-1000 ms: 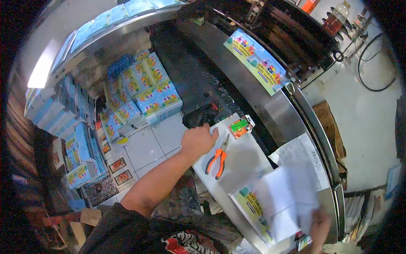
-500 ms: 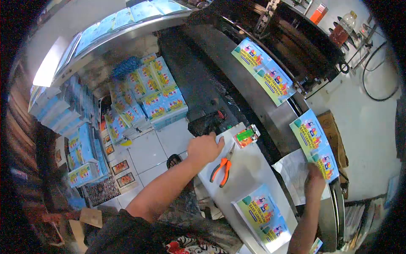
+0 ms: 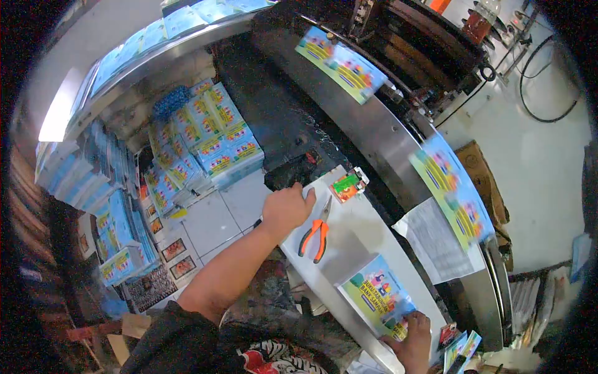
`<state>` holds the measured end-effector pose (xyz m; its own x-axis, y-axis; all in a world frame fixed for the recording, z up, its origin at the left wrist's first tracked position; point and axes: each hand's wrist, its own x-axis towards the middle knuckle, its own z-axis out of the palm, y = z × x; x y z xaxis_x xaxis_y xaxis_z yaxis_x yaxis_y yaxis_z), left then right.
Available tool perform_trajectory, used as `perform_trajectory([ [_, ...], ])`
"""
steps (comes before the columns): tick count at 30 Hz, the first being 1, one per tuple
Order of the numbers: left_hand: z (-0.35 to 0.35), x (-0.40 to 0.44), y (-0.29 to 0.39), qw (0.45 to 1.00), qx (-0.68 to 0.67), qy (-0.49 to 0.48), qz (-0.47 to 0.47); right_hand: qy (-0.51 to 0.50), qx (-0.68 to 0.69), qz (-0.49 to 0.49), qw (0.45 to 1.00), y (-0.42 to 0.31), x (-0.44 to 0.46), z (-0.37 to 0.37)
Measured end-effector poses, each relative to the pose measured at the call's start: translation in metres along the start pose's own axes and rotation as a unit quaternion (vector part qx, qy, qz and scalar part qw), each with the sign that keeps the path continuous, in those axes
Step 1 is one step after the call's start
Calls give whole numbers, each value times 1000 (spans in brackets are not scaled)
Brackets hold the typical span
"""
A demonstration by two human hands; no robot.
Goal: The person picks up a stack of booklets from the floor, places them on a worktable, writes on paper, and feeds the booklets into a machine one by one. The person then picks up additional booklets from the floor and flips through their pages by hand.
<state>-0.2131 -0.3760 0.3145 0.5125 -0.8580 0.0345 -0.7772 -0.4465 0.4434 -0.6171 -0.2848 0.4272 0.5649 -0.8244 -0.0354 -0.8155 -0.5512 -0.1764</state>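
My left hand (image 3: pixel 286 210) rests on the near-left edge of the white table (image 3: pixel 367 230), thumb apart from the fingers, holding nothing visible. Beside it lie orange-handled pliers (image 3: pixel 316 239) and a small box with a green label (image 3: pixel 346 186). At the table's near end, my right hand (image 3: pixel 414 341) is closed at the lower right corner of a stack of printed booklet covers (image 3: pixel 374 293), its fingers curled over the top sheet. Two more covers, an upper one (image 3: pixel 342 63) and a blurred lower one (image 3: pixel 450 187), lie along the curved metal machine bed (image 3: pixel 391 134).
A white paper (image 3: pixel 439 243) hangs over the machine's near side. Bundled booklets (image 3: pixel 218 134) stand on the floor at left, with taller stacks (image 3: pixel 87 165) beyond. Dark machine rollers (image 3: pixel 430 37) and a bottle (image 3: pixel 483 19) are at the back right.
My right hand has left the lower cover on the machine and come down to the stack. Both covers on the bed have shifted away, toward the upper left. My left hand stays by the table edge.
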Motion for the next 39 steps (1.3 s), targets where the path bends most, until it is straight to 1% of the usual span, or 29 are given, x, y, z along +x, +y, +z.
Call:
perform_trajectory([
  [2,-2,0,0,1000,4,0,1,-18,13,11,1000,-2,-2,-8],
  [4,-2,0,1,1000,5,0,1,-16,35,-27,999,-4,-3,-13],
  [5,-2,0,1,1000,7,-4,-2,-16,34,-27,999,-1,-6,-11],
  [7,-3,2,1,1000,7,-6,-6,-70,36,41,996,11,-19,-4],
  [8,-4,2,1,1000,4,-15,-9,-71,35,39,996,21,-21,-8],
  [10,-5,0,0,1000,2,-25,-14,-76,106,186,974,50,-27,-28],
  [12,-6,0,1,1000,-1,-29,-12,41,52,286,956,74,-14,-58],
  [15,-10,1,3,999,11,-46,-15,212,-24,240,947,108,20,-119],
  [16,-8,2,2,999,11,-45,-17,298,-96,139,939,122,35,-136],
  [18,-2,2,0,999,2,-39,-11,409,-166,62,895,102,83,-154],
  [20,-9,1,3,999,4,-48,-19,437,-220,36,871,98,132,-146],
  [22,-12,3,4,998,7,-53,-28,409,-88,53,907,139,172,-105],
  [24,-11,3,3,997,-1,-64,-31,287,-227,56,929,139,189,-64],
  [26,-14,2,3,998,-2,-62,-33,244,-269,-61,930,125,193,-35],
  [28,-10,2,2,997,-3,-64,-31,115,-151,6,982,105,170,-21],
  [30,3,2,-2,1000,1,-22,-12,104,-109,18,988,78,139,-12],
  [32,2,2,-1,1000,5,-18,-8,48,-11,81,996,36,101,-24],
  [34,-1,1,3,1000,7,-12,-7,-35,28,86,995,12,64,-34],
  [36,-5,1,5,1000,10,-17,-18,-43,16,60,997,1,31,-25],
  [38,-6,0,6,1000,13,-15,-11,-30,-34,24,999,-25,20,-24],
  [39,-5,-1,6,1000,17,-12,-6,-159,-31,100,982,-23,18,-25],
])
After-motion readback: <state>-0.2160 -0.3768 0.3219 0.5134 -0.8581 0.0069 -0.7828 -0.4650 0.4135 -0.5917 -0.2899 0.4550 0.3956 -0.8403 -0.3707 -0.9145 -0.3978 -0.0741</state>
